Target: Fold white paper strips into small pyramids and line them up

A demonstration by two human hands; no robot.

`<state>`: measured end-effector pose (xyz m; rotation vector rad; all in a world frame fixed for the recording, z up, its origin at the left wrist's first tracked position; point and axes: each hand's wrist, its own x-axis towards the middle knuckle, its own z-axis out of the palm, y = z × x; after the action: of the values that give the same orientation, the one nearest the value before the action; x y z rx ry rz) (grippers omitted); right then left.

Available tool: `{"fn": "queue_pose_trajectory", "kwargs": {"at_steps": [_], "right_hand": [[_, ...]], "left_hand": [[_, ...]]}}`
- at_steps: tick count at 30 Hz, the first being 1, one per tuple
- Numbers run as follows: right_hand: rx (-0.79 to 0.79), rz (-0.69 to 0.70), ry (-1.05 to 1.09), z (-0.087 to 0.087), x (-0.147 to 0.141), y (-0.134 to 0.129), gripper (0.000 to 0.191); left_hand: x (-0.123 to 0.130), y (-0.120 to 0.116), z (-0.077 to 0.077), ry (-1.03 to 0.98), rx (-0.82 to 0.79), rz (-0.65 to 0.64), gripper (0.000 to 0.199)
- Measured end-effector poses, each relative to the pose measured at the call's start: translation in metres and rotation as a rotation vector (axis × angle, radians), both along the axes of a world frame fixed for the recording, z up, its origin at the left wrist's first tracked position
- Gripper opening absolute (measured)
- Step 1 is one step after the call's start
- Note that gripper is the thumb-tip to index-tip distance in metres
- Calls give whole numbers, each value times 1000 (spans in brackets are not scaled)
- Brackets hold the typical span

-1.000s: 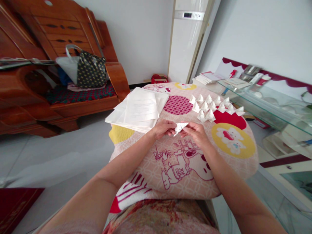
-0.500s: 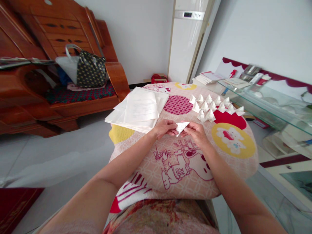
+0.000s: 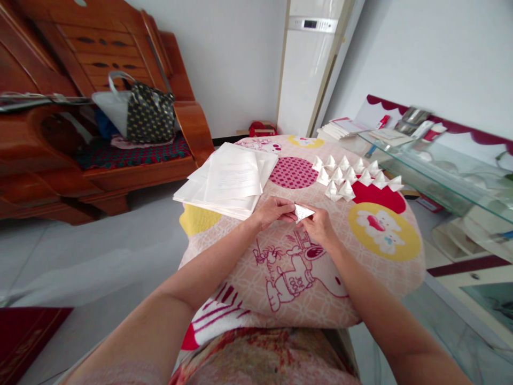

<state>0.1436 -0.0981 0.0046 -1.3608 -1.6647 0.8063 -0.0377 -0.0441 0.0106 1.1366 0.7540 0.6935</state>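
Observation:
Between my two hands is a small folded paper triangle (image 3: 303, 213) with printed marks on it, raised just above the cloth-covered table (image 3: 244, 267). My left hand (image 3: 275, 210) pinches its left end with thumb and fingers. On the other side my right hand (image 3: 320, 223) grips the right edge, its fingers partly hidden behind the paper. Beyond my right hand stand several folded paper boats (image 3: 337, 175) in rows. A stack of paper sheets (image 3: 232, 176) lies past my left hand, the top sheet bearing faint print.
A glass shelf (image 3: 444, 168) with papers and metal containers runs along the right of the table. To the left stands a wooden bench (image 3: 140, 168) holding a dotted black bag (image 3: 150, 112). A tall white cabinet unit (image 3: 302, 75) is at the back.
The folded paper has turned between my hands and shifted slightly right. My right hand has rotated and moved a little lower, while my left hand has shifted slightly right with it.

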Motion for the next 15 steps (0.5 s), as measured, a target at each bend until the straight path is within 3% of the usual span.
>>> {"fn": "queue_pose_trajectory", "kwargs": {"at_steps": [7, 15], "right_hand": [[233, -30, -338, 0, -3, -2, 46], [304, -97, -593, 1, -8, -6, 45]], "left_hand": [[1, -3, 4, -41, -22, -18, 31], [3, -3, 1, -41, -60, -34, 47]]}}
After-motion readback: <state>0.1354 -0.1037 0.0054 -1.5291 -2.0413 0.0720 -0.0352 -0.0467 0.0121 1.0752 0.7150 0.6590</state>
